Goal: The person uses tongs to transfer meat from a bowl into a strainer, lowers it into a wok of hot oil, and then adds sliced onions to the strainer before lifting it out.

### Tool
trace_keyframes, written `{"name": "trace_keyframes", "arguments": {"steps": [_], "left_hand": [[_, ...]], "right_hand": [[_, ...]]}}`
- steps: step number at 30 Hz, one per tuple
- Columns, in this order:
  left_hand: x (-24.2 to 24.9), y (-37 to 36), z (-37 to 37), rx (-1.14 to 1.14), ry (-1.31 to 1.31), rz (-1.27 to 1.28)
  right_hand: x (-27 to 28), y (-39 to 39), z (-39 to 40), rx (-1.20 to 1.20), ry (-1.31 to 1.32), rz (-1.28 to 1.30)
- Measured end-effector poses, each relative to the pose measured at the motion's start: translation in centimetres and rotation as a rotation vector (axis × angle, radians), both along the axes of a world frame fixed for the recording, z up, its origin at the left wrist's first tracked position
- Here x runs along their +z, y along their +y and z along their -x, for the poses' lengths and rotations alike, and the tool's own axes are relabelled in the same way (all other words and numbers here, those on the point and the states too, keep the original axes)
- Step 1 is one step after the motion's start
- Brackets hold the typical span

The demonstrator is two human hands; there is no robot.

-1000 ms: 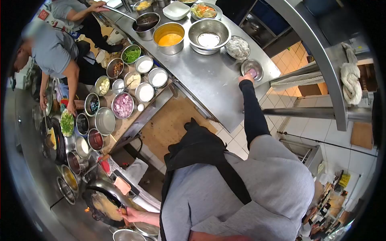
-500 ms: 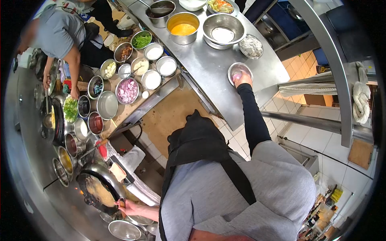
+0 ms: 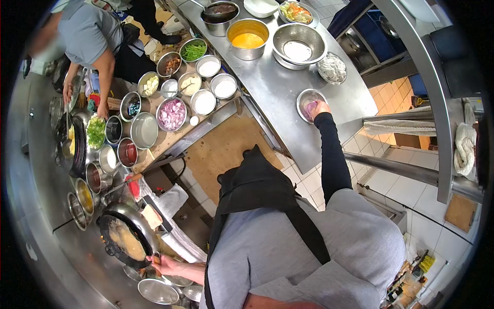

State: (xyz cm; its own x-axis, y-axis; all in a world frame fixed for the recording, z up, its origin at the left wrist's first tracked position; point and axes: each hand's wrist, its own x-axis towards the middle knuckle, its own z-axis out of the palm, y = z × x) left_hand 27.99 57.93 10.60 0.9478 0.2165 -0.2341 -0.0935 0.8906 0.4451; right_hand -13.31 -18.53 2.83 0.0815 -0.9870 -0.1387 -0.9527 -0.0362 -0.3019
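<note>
My left hand (image 3: 163, 264) is closed around the handle of a black wok (image 3: 119, 234), which tilts over the stove and holds a pale brown food. On the steel table, my right hand (image 3: 318, 109) reaches into a small steel bowl (image 3: 304, 97). Its fingers are drawn together at something pinkish-purple, too small to identify. Near that bowl stand a larger steel bowl (image 3: 315, 47) and a bowl of whitish food (image 3: 332, 69).
Many ingredient bowls crowd the side counter, including chopped purple onion (image 3: 172, 114) and green vegetables (image 3: 193, 50). A co-worker (image 3: 91, 35) leans over the stove at upper left. A pot of orange liquid (image 3: 248, 40) stands on the table. A steel rail (image 3: 396, 167) runs at right.
The wok has tilted up more, with my left hand still at its handle. My right hand stays at the small bowl. The whole view has shifted slightly.
</note>
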Motion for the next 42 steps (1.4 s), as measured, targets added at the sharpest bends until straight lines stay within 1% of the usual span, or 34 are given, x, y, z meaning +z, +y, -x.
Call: {"name": "trace_keyframes", "arguments": {"steps": [1,3,6,8,10,13,16,19,20,22,25,28,31,32,34,37,38,40,42], "left_hand": [[0.0,-0.1,0.0,-0.043,-0.021,0.035],[0.3,-0.4,0.0,-0.017,0.002,-0.009],[0.8,-1.2,-0.2,0.012,0.036,-0.040],[0.6,-1.0,-0.2,0.002,0.036,-0.020],[-0.2,0.3,-0.3,-0.042,0.016,0.024],[0.3,-0.2,0.0,-0.019,0.012,-0.006],[0.3,0.1,0.2,-0.033,0.000,-0.070],[0.1,0.2,0.0,0.058,0.049,-0.120],[0.0,0.4,0.0,0.059,0.040,-0.114],[-0.1,0.6,0.0,0.055,0.025,-0.107],[0.4,0.1,0.4,0.049,0.029,-0.107],[-0.2,0.9,0.5,-0.021,-0.002,-0.071],[-0.5,0.8,0.7,0.019,0.002,-0.085],[-0.4,0.6,0.8,0.046,0.020,-0.093],[0.2,0.0,1.4,0.095,0.059,-0.115],[-0.7,1.5,1.4,0.067,0.038,-0.117],[-1.0,2.0,1.3,0.068,0.032,-0.137],[-0.6,1.7,1.4,0.071,0.020,-0.175],[-0.3,1.3,1.5,0.096,0.041,-0.149]], "right_hand": [[-0.5,-0.4,0.2,-0.025,-0.001,0.025],[-1.5,-1.3,0.3,-0.076,-0.006,0.073],[-0.9,-0.5,0.3,0.087,0.183,0.079],[-2.8,-0.6,0.9,0.008,0.089,0.121],[-1.7,0.0,0.0,-0.057,-0.002,0.141],[0.4,0.3,-0.4,-0.007,-0.033,0.077],[0.2,0.2,-0.5,-0.023,-0.051,0.086],[-2.2,-0.2,0.1,0.007,0.009,0.169],[-2.8,-0.5,0.2,0.000,0.013,0.144],[-2.0,-0.3,-0.3,-0.020,0.027,0.090],[-3.4,-1.3,-0.1,-0.038,0.095,0.114],[-3.7,-2.0,0.3,0.039,0.105,0.140],[-3.6,-2.9,0.6,-0.028,0.068,0.147],[-3.4,-3.0,0.5,-0.054,0.018,0.134],[-1.1,-2.3,0.2,-0.108,-0.077,0.105],[-3.4,-2.6,1.0,0.006,-0.054,0.082],[-3.9,-2.8,1.3,0.009,-0.040,0.100],[-3.5,-2.4,0.8,0.016,-0.015,0.137],[-2.9,-1.9,0.5,-0.003,-0.009,0.139]]}}
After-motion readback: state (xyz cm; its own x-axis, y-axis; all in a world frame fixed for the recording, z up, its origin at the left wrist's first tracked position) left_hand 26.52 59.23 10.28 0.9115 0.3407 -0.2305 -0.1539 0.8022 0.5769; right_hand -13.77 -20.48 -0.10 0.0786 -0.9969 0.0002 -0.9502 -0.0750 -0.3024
